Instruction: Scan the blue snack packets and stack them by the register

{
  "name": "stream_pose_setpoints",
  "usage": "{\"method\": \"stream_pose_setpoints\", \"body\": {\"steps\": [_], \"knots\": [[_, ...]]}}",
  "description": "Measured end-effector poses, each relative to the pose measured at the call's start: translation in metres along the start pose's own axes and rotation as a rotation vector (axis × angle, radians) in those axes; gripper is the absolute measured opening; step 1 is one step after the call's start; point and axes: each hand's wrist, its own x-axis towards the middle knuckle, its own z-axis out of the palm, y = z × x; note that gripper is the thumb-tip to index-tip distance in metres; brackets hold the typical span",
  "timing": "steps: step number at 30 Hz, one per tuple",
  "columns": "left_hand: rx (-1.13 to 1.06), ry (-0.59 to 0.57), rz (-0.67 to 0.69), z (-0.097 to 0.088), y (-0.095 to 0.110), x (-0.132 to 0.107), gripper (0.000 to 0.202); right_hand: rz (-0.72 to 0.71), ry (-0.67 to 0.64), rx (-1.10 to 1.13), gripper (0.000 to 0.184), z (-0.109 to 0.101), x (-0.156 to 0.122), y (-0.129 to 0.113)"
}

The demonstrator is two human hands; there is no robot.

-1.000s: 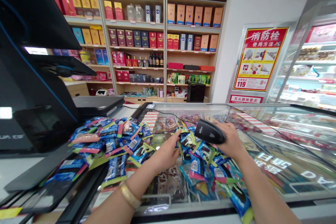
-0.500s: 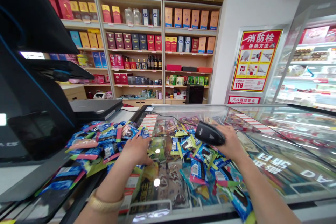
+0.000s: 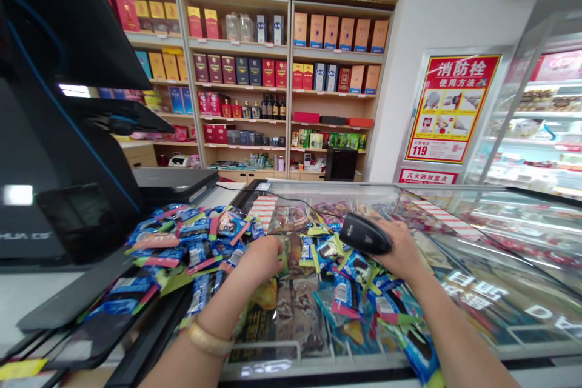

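Two hands out over the glass-topped chest freezer [image 3: 473, 254], both above a spill of blue foil snack packets [image 3: 195, 236]. My right hand [image 3: 402, 251] is wrapped around a black handheld barcode scanner [image 3: 366, 234], fingers closed over its top, butt end in my palm. Long axis of the scanner runs nearly level across my view, tilted slightly down to the right, nose aimed toward my left hand [image 3: 261, 260] across a gap, packets below it. Left hand is curled, fingers down on the packets at the right edge of the main heap; whether it pinches one I cannot tell, fingertips hidden. Heap lies mostly left of that hand, spreading toward the white counter [image 3: 40, 294]. More packets lie scattered under and right of the scanner, so the right hand is nearer those, the left nearer the heap. Thin black cable [image 3: 295, 198] runs back over the glass. Gold bracelet [image 3: 207, 339] on my left wrist. Black till screen [image 3: 68, 133] stands far left.
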Motion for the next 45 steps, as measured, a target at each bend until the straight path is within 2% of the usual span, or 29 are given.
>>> {"method": "stream_pose_setpoints", "body": {"steps": [1,3,5,8,11,13,16,19,25,34,40,45], "knots": [[-0.019,0.016,0.005,0.001,0.001,0.002,0.01,-0.001,0.003,0.001,0.03,0.0,0.0,0.0],[-0.104,0.049,0.016,0.002,0.0,0.006,0.021,-0.004,0.002,0.007,0.028,0.0,0.001,0.0],[-0.297,0.087,0.012,0.003,-0.002,0.009,0.029,-0.006,-0.006,0.017,0.028,-0.001,0.001,0.001],[-0.833,0.161,-0.044,0.005,-0.004,0.013,0.026,-0.008,-0.012,0.023,0.031,-0.001,0.001,0.0],[-1.411,0.153,-0.145,0.005,-0.002,0.013,0.024,-0.009,-0.003,0.025,0.033,0.0,0.001,-0.001],[-1.667,0.109,-0.233,0.003,0.001,0.013,0.029,-0.01,0.011,0.035,0.032,-0.001,0.001,-0.003],[-1.863,0.072,-0.332,0.001,0.007,0.013,0.034,-0.022,0.019,0.048,0.027,-0.002,0.002,-0.007],[-1.906,0.053,-0.343,0.002,0.012,0.013,0.032,-0.046,0.01,0.07,0.024,-0.004,0.003,-0.011],[-1.872,0.096,-0.348,0.004,0.017,0.012,0.028,-0.059,-0.06,0.115,0.025,-0.008,0.005,-0.019],[-1.879,0.113,-0.344,0.009,0.015,0.015,0.028,-0.06,-0.132,0.11,0.015,-0.01,0.007,-0.025],[-1.875,0.098,-0.323,0.011,0.015,0.014,0.027,-0.06,-0.089,0.114,0.021,-0.008,0.006,-0.022],[-1.79,-0.007,-0.271,0.018,0.023,0.01,0.024,-0.034,-0.002,0.063,0.025,-0.005,0.003,-0.007]]}}
